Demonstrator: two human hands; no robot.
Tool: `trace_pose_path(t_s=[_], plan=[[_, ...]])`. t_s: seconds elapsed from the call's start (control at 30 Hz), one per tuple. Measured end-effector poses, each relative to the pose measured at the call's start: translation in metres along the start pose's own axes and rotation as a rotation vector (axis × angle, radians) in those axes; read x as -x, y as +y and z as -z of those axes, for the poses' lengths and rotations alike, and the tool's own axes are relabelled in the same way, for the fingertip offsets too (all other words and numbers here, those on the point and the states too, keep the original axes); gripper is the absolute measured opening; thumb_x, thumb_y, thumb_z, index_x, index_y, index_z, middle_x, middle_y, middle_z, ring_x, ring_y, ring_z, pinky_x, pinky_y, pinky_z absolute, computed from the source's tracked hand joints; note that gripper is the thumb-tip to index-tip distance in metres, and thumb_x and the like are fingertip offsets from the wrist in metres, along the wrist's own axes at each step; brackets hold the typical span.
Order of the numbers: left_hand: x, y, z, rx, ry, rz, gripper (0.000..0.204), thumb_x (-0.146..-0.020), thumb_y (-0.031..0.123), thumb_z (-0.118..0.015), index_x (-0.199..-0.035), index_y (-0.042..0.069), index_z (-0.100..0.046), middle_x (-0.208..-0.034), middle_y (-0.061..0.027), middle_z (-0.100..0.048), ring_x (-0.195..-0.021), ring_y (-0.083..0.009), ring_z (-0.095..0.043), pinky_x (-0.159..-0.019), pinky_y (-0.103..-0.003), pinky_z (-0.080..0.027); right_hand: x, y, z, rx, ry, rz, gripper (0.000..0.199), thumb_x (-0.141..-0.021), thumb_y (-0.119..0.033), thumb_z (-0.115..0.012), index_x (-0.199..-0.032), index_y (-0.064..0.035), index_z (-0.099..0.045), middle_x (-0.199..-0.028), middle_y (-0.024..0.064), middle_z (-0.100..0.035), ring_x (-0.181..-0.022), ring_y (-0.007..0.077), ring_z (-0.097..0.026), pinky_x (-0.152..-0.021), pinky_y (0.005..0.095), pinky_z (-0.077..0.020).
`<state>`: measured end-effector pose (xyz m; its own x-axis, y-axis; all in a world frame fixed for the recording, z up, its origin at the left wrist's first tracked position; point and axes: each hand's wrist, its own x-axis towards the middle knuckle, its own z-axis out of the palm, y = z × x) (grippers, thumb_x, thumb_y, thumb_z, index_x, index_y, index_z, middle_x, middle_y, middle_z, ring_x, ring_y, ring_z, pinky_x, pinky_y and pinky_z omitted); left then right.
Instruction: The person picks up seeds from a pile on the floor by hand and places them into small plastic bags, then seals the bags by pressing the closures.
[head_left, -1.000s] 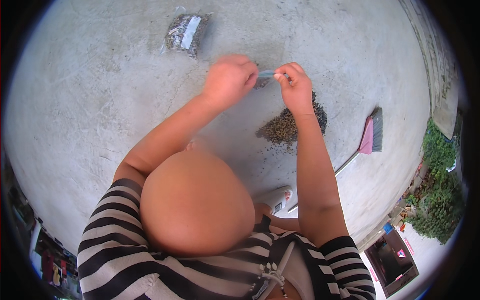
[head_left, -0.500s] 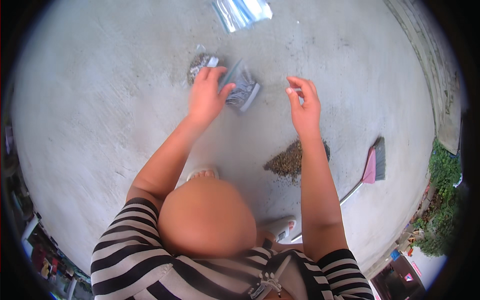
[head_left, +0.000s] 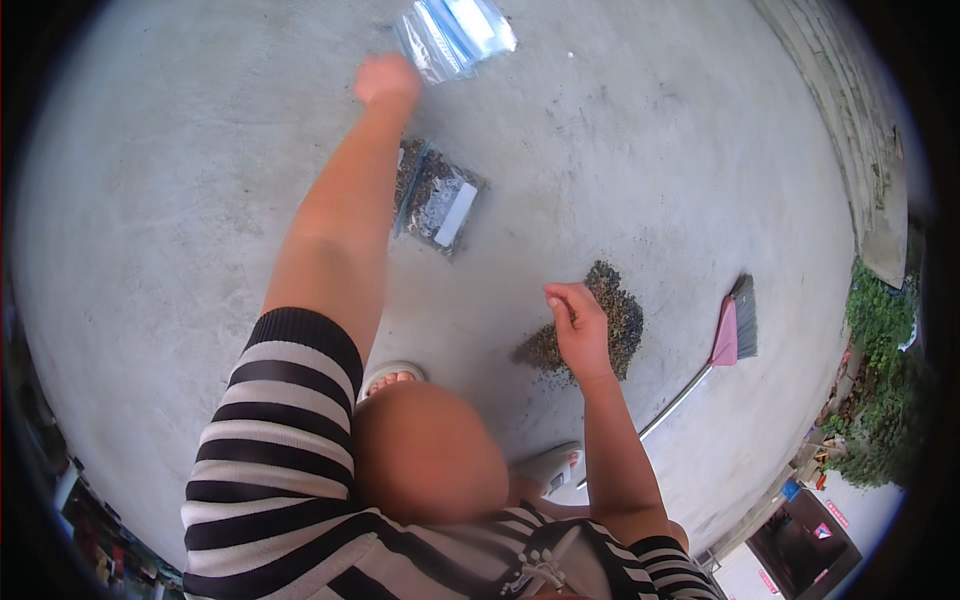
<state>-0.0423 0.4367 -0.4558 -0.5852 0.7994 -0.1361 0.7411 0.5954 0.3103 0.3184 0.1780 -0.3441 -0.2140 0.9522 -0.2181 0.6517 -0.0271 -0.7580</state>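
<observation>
My left hand (head_left: 388, 80) reaches far out over the concrete floor, its fingers smeared by motion. It is right beside a stack of clear zip bags (head_left: 455, 40) with blue closures; whether it touches them I cannot tell. A filled zip bag (head_left: 435, 205) with a white label lies flat nearer to me, dark brown bits inside. A second filled bag (head_left: 406, 172) is beside it, partly hidden by my left forearm. My right hand (head_left: 580, 325) hovers at the loose pile of brown, grainy material (head_left: 620, 310), fingers curled together with nothing visible in them.
A broom (head_left: 735, 325) with a pink head and grey bristles lies on the right, its metal handle running toward me. My bent knee (head_left: 425, 450) and sandalled feet are close below. A stone ledge (head_left: 850, 120) and green plants (head_left: 885, 350) line the right edge.
My left hand has left the filled bags and moved farther out to the stack of clear bags. The labelled bag now lies flat. My right hand has come back toward the pile, its fingers closing.
</observation>
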Motion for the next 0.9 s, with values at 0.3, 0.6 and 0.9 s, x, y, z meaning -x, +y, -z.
trace_pose_path(t_s=[0.3, 0.6, 0.9], plan=[[0.033, -0.020, 0.072, 1.255, 0.033, -0.092, 0.013, -0.089, 0.013, -0.074, -0.097, 0.004, -0.070, -0.089, -0.0039, -0.072, -0.081, -0.0105, -0.064, -0.073, -0.027, -0.051, 0.003, 0.007, -0.011, 0.006, -0.078, 0.011, 0.013, -0.096, -0.007, -0.062, -0.107, -0.0042, -0.068, -0.100, 0.0146, -0.067, -0.091, 0.0341, -0.067, -0.081, 0.0372, -0.0529], [0.260, -0.023, 0.106, 1.183, -0.890, -0.123, 0.013, -0.092, 0.012, -0.076, -0.084, 0.008, -0.066, -0.079, 0.0019, -0.067, -0.070, -0.0055, -0.058, -0.062, -0.023, -0.045, -0.009, -0.054, -0.015, -0.517, 0.081, 0.012, 0.012, -0.100, -0.005, -0.062, -0.111, -0.0015, -0.065, -0.096, 0.0032, -0.065, -0.078, 0.0075, -0.060, -0.071, 0.0234, -0.0495], [0.330, -0.023, 0.092, 0.686, -0.680, -0.511, 0.028, -0.091, 0.017, -0.078, -0.078, 0.006, -0.056, -0.070, 0.0004, -0.059, -0.063, -0.0075, -0.054, -0.056, -0.029, -0.044, 0.017, -0.051, -0.024, -0.270, 0.151, -0.082, 0.019, -0.091, -0.018, -0.073, -0.098, -0.0012, -0.069, -0.084, 0.0084, -0.071, -0.079, 0.0148, -0.067, -0.074, 0.0303, -0.0540]])
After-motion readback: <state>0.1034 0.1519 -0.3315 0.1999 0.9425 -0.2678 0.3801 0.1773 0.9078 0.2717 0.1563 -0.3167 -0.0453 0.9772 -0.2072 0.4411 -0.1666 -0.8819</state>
